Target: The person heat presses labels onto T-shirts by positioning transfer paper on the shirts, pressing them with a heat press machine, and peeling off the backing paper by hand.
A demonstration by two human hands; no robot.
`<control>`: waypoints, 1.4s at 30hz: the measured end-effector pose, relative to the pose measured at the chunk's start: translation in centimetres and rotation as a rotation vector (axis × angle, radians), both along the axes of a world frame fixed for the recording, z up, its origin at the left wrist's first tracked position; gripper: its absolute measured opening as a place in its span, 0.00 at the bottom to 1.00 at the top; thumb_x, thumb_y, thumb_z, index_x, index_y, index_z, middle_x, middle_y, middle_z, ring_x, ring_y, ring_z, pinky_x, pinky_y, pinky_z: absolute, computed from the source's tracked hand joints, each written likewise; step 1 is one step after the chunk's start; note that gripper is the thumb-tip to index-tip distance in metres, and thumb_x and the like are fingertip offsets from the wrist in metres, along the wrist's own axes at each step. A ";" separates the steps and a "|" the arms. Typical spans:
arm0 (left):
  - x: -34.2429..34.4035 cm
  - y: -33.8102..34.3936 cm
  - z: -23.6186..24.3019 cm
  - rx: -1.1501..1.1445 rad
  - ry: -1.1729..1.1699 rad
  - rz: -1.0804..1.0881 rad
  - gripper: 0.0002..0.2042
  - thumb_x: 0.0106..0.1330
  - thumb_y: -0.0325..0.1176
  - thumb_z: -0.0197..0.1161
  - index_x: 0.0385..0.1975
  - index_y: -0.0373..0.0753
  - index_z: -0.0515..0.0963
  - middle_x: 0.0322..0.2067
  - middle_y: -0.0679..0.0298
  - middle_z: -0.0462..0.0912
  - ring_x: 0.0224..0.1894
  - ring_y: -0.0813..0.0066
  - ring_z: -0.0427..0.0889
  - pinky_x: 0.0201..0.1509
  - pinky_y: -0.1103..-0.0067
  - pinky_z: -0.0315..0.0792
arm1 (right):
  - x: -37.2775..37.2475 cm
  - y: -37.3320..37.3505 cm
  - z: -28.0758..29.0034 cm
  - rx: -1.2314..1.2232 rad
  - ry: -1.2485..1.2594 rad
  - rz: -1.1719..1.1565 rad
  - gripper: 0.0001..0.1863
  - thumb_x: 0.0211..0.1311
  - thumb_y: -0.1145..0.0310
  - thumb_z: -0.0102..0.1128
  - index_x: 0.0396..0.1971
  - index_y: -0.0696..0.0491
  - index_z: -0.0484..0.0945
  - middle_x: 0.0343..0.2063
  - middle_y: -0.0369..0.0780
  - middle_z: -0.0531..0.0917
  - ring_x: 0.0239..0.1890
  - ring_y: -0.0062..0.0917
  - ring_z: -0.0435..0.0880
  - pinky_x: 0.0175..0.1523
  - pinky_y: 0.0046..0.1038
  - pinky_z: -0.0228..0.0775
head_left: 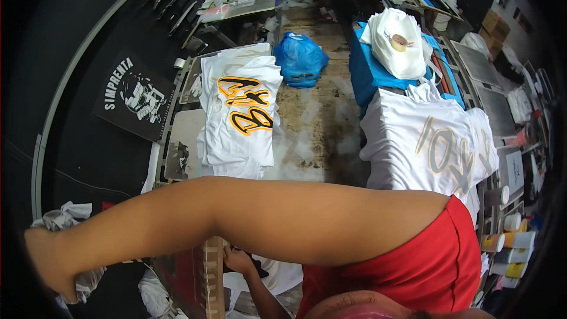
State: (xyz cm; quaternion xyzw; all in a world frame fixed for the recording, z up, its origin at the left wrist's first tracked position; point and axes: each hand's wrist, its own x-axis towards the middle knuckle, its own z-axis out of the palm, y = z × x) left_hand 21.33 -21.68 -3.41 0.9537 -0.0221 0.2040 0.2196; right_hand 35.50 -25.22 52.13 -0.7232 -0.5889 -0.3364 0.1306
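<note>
Head view, right hand [48,261] at left edge beside crumpled pale bundle [65,216], grip indiscernible, left hand [238,260] near, beside wooden-edged frame [212,274], grip likewise indiscernible, folded white shirts [239,156] farther off

The sleeve [407,260] is red, the frame [213,277] tan, the bag [300,59] blue. One shirt [242,112] is white with black, orange-edged lettering [253,123]; a second shirt [413,142] is white with grey letters [433,149].

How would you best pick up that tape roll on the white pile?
Probably from above, with thumb and fingers pinching opposite sides of the tape roll's outer rim. It lies on the white pile with its round face up and nothing over it, while its underside rests against the pile.
</note>
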 end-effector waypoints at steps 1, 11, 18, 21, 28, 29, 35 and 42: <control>0.4 1.3 -1.2 -0.005 -0.011 0.023 0.14 0.55 0.23 0.61 0.42 0.27 0.79 0.40 0.46 0.84 0.39 0.43 0.82 0.43 0.62 0.76 | -0.7 0.4 0.3 -0.005 -0.011 0.023 0.34 0.43 0.31 0.58 0.47 0.37 0.84 0.47 0.30 0.85 0.50 0.29 0.82 0.49 0.36 0.71; -0.7 -2.7 -0.3 0.022 -0.160 0.022 0.08 0.59 0.28 0.60 0.32 0.29 0.77 0.34 0.47 0.80 0.39 0.44 0.78 0.45 0.57 0.71 | -0.8 -1.3 -0.1 0.114 0.022 -0.048 0.28 0.38 0.36 0.62 0.36 0.39 0.87 0.34 0.31 0.88 0.38 0.27 0.86 0.37 0.32 0.72; 3.4 0.7 1.2 0.056 0.079 0.238 0.07 0.53 0.17 0.55 0.31 0.28 0.77 0.32 0.43 0.81 0.39 0.42 0.80 0.45 0.58 0.71 | -1.4 -7.1 -3.7 0.594 0.188 0.492 0.35 0.37 0.40 0.71 0.45 0.47 0.85 0.38 0.40 0.86 0.47 0.34 0.83 0.53 0.35 0.71; 2.5 -0.2 0.1 0.065 0.078 0.224 0.07 0.53 0.18 0.56 0.31 0.29 0.78 0.35 0.45 0.82 0.39 0.44 0.80 0.46 0.59 0.73 | -6.6 -19.0 -6.9 0.015 0.691 0.546 0.34 0.49 0.44 0.72 0.51 0.52 0.80 0.40 0.40 0.85 0.41 0.29 0.84 0.46 0.32 0.75; 3.8 1.2 1.2 0.024 -0.022 0.101 0.07 0.59 0.27 0.61 0.29 0.28 0.81 0.31 0.44 0.83 0.35 0.47 0.83 0.40 0.63 0.76 | -11.3 -29.3 -23.6 -0.681 1.275 0.658 0.36 0.55 0.51 0.73 0.58 0.54 0.71 0.36 0.41 0.86 0.38 0.28 0.84 0.44 0.29 0.76; 3.8 2.3 0.7 0.059 0.119 0.189 0.06 0.58 0.26 0.61 0.29 0.28 0.81 0.32 0.45 0.83 0.36 0.47 0.83 0.40 0.63 0.76 | -11.6 -29.5 -26.1 -0.647 1.361 0.581 0.36 0.55 0.50 0.73 0.59 0.54 0.71 0.36 0.41 0.86 0.38 0.29 0.85 0.44 0.29 0.76; -0.3 2.2 -3.0 0.125 0.101 0.129 0.09 0.57 0.23 0.57 0.34 0.33 0.82 0.37 0.52 0.84 0.42 0.50 0.81 0.47 0.62 0.74 | -12.6 -32.5 -38.6 -0.594 1.530 0.299 0.38 0.55 0.47 0.71 0.59 0.55 0.70 0.34 0.44 0.86 0.37 0.29 0.84 0.41 0.30 0.75; 4.2 1.4 -0.4 0.005 -0.038 0.276 0.12 0.56 0.24 0.54 0.36 0.40 0.85 0.36 0.52 0.85 0.41 0.52 0.84 0.48 0.64 0.76 | -14.5 -29.8 -41.0 -0.577 1.743 0.022 0.27 0.59 0.60 0.71 0.57 0.52 0.73 0.35 0.39 0.86 0.37 0.22 0.86 0.43 0.23 0.75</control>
